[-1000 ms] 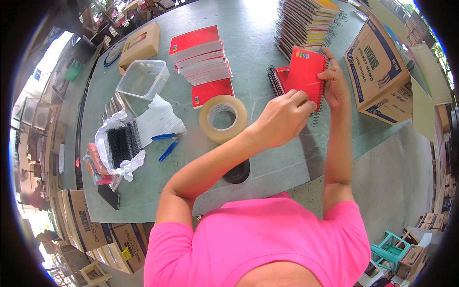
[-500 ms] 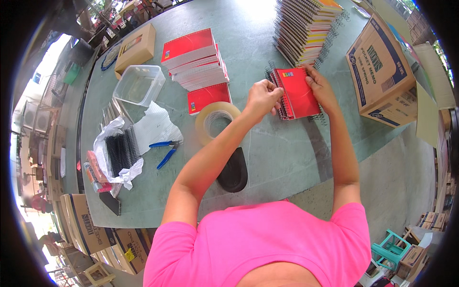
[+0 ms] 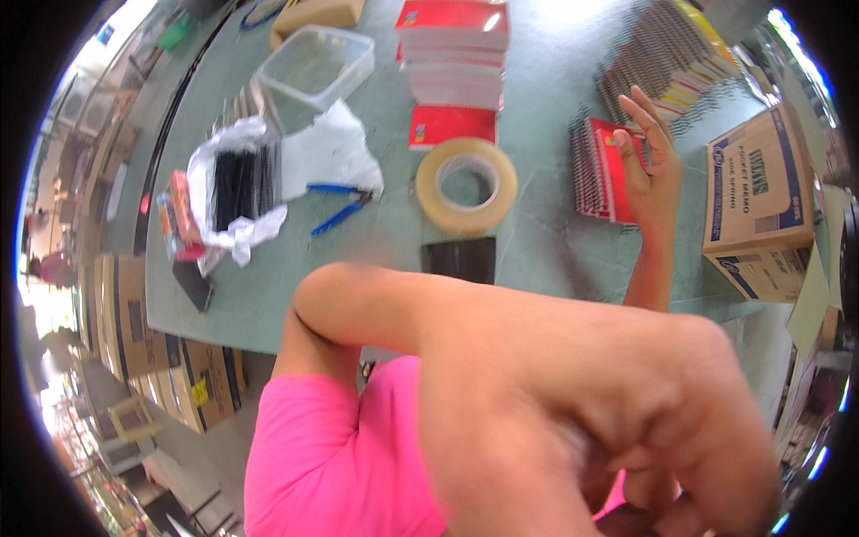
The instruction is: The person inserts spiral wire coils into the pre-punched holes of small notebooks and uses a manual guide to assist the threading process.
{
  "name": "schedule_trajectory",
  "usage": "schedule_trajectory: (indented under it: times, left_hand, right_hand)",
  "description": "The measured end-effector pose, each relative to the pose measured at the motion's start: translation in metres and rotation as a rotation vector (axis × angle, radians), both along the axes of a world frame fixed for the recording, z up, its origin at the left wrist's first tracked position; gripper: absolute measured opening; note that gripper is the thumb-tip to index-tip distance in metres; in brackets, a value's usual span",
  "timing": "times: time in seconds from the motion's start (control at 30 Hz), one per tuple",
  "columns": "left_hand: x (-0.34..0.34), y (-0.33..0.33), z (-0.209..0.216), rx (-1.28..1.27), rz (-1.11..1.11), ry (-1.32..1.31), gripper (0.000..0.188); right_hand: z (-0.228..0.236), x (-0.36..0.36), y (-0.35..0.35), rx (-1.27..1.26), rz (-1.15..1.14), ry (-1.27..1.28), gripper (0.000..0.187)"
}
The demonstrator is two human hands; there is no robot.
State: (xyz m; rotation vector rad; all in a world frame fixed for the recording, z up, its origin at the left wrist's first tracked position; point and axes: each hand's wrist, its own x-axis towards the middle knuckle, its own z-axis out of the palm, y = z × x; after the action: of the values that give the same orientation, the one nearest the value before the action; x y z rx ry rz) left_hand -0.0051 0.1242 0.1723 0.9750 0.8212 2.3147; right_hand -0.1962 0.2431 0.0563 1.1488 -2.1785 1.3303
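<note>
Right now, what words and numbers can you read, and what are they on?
I won't copy any wording, but here's where print shows:
Cardboard box at right: bold dark lettering, clear enough to read; some smaller print isn't.
Red spiral notebooks: a small mark on the cover, too small to read.
Red-covered stack: small colourful marks, too small to read.
Brown cartons at lower left: dark print, too blurred to read.

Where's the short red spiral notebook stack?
Head view, right of centre: the short stack lies beside the right hand, between tape roll and cardboard box.
</note>
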Motion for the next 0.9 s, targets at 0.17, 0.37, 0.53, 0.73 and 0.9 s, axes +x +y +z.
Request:
schedule_trajectory:
  times: [0.17, 0.37, 0.53, 0.73, 0.9]
  left_hand:
    - [0.015, 0.012, -0.011, 0.244, -0.151, -0.036, 0.016]
    - [0.029, 0.006, -0.017, 0.322, -0.192, -0.038, 0.016]
    - [0.041, -0.005, -0.019, 0.337, -0.195, -0.023, 0.015]
    - [0.047, -0.028, -0.034, 0.24, -0.117, 0.001, 0.014]
    - [0.052, -0.049, -0.059, 0.044, 0.2, 0.126, 0.015]
  right_hand:
    - [-0.01, 0.032, -0.037, 0.048, 0.18, -0.102, 0.029]
    - [-0.041, 0.035, -0.103, 0.139, 0.296, -0.21, 0.023]
    - [-0.074, 0.002, -0.176, 0.443, 0.364, -0.139, 0.023]
    - [-0.11, 0.028, -0.227, 0.9, 0.171, 0.244, 0.036]
    - [-0.107, 0.022, -0.234, 1.009, 0.352, 0.234, 0.031]
